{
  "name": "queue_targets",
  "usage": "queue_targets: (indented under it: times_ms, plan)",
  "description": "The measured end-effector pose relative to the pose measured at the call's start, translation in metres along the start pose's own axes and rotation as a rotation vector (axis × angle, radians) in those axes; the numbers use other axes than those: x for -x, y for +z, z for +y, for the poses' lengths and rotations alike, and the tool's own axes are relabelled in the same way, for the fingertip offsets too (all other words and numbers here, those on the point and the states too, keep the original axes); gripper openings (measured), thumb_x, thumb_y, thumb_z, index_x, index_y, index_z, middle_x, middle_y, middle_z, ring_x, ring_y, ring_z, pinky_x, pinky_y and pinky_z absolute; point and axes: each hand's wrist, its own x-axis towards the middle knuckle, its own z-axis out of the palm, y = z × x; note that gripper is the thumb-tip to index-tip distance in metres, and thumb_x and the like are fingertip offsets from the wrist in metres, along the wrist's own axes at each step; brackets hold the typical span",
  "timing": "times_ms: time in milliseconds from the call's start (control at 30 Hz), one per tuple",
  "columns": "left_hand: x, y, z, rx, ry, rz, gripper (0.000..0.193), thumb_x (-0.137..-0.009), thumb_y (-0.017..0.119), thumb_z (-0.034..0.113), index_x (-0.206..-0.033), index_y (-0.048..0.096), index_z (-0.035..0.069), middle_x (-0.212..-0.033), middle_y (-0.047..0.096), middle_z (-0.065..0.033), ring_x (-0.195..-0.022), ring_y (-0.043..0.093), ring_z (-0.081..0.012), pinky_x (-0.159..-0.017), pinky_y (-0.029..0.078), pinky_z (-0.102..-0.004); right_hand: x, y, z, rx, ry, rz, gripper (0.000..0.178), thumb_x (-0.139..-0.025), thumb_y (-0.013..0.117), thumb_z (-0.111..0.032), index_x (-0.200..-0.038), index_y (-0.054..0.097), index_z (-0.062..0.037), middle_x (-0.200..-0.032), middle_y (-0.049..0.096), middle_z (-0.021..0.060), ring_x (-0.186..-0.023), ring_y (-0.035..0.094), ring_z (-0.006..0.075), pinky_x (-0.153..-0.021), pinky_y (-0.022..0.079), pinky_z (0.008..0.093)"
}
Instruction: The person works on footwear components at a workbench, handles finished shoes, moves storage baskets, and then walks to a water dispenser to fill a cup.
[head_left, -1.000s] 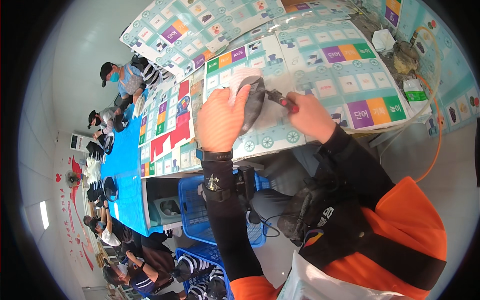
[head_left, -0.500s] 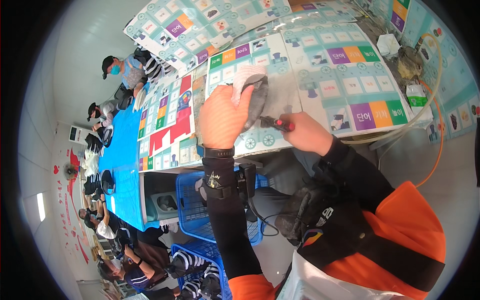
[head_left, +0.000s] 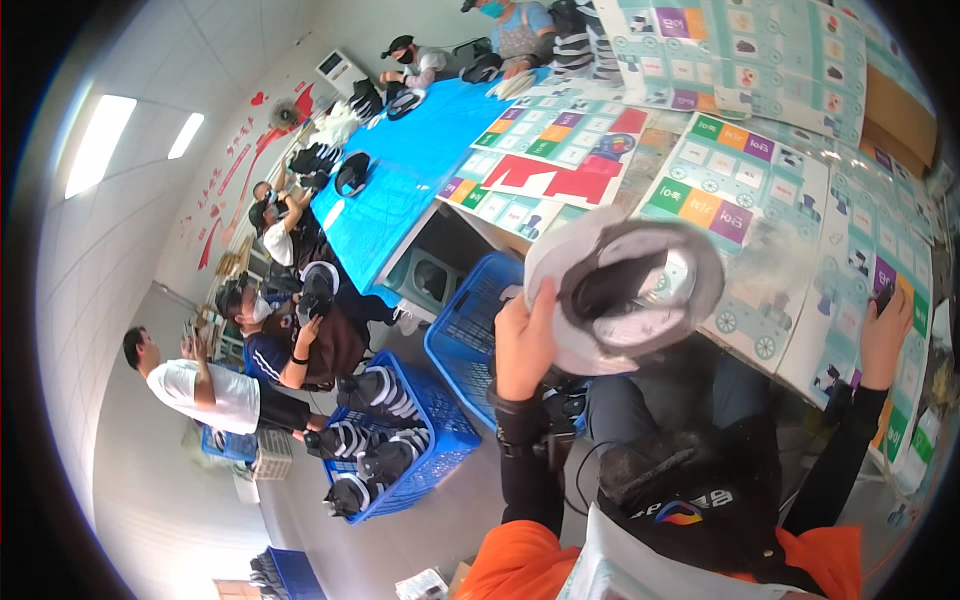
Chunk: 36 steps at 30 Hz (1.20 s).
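Note:
My left hand point(head_left: 525, 345) grips the edge of a pale grey-white cap point(head_left: 575, 290), held over the table's front edge. The cap's hollow opening with a greyish inner band faces up toward me, slightly blurred. Out to the right, my right hand point(head_left: 882, 340) is closed around a small dark tool point(head_left: 882, 298) close to the tabletop. Most of that tool is hidden by the fingers, so its kind cannot be told. Printed sheets with purple, orange and green blocks point(head_left: 715, 215) cover the table under and beyond the cap.
A blue-covered table point(head_left: 390, 185) runs off to the left, with people seated along it. Beside my legs stands a blue basket point(head_left: 470, 335); another blue basket point(head_left: 445, 430) holds several black-and-white striped caps point(head_left: 385, 455). A person in a white shirt point(head_left: 205, 385) is farther left.
My view has swung left. The cap, earlier folded dark and pale in my left hand over the table, now shows its open inside nearer me. My right hand has moved away to the right.

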Motion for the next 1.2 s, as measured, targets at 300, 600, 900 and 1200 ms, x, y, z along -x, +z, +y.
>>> queue_targets:
  times_ms: [300,600,900,1200]
  plan:
    - [-0.138,-0.139,-0.085,-0.334,0.005,0.488,0.066,-0.102,0.065,0.040,-0.149,0.042,0.000,-0.121,0.062,-0.0153,-0.106,0.066,-0.0347,-0.090,0.055,-0.0452,0.029,-0.057,-0.191,-0.724,-0.266,-0.313,0.027,-0.088,0.065,0.003,-0.114,0.066,-0.0047,-0.135,0.057,0.0152,-0.132,0.051,0.0366,-0.113,0.040,0.0430]
    - [-0.172,-0.157,-0.275,-0.116,0.022,0.527,0.034,-0.096,0.069,0.022,-0.121,0.065,-0.001,-0.110,0.070,-0.0133,-0.103,0.068,-0.0262,-0.092,0.053,-0.0390,0.051,-0.046,-0.278,-0.841,-0.461,-0.428,0.030,-0.086,0.066,0.005,-0.114,0.066,-0.0046,-0.131,0.057,0.0155,-0.131,0.051,0.0378,-0.109,0.042,0.0456]
    - [-0.022,-0.024,-0.585,-0.814,-0.509,-0.574,0.044,-0.085,0.072,0.039,-0.116,0.075,0.008,-0.114,0.073,-0.0202,-0.113,0.068,-0.0372,-0.101,0.053,-0.0449,0.086,-0.027,-0.300,-0.662,-0.532,-0.429,0.037,-0.079,0.071,-0.002,-0.115,0.065,-0.0021,-0.136,0.054,0.0191,-0.138,0.044,0.0441,-0.114,0.032,0.0537]
    - [-0.045,0.097,-0.700,-1.422,-0.578,-0.689,0.034,-0.097,0.057,0.028,-0.124,0.075,0.020,-0.162,0.039,-0.0026,-0.136,0.045,-0.0286,-0.093,0.053,-0.0411,0.089,-0.012,-0.299,-0.470,-0.628,-0.553,0.044,-0.071,0.063,-0.019,-0.111,0.069,-0.0012,-0.135,0.053,0.0248,-0.135,0.045,0.0506,-0.115,0.029,0.0666]
